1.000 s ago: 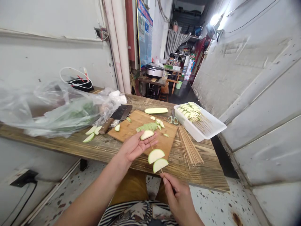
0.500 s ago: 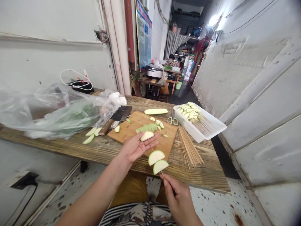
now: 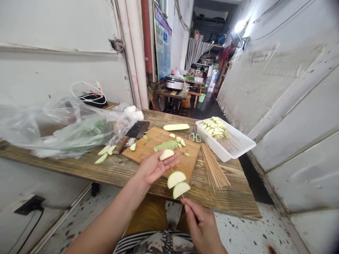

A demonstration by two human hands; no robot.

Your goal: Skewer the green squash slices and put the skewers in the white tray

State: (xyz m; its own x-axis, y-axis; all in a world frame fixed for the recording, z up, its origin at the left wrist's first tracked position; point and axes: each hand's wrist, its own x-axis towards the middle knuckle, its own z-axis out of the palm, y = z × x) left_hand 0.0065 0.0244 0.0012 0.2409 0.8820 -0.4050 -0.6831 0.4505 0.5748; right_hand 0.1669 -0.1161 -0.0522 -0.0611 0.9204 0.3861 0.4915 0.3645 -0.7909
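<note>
My right hand (image 3: 202,220) is closed around the lower end of a thin bamboo skewer (image 3: 171,165). Two half-moon zucchini slices (image 3: 176,179) with green skin are threaded on it, one above the other. At the skewer's far end, my left hand (image 3: 155,169) holds another zucchini slice (image 3: 166,154) between thumb and fingers, the other fingers stretched out beneath. Whether the tip has entered this slice I cannot tell. Behind the left hand, a row of cut slices (image 3: 166,145) lies on the wooden cutting board (image 3: 143,144), with several small end pieces (image 3: 180,140) beside it.
Loose bamboo skewers (image 3: 213,169) lie right of the board. Behind them, a white tray (image 3: 245,143) holds filled skewers, with scissors (image 3: 195,137) alongside. A zucchini length (image 3: 176,127) lies behind the board. Left are a cleaver (image 3: 137,129) and a plastic bag (image 3: 71,127). A person (image 3: 192,70) sits far back.
The view has shifted very slightly. Both hands keep their holds on the slice and the skewer, with hardly any movement.
</note>
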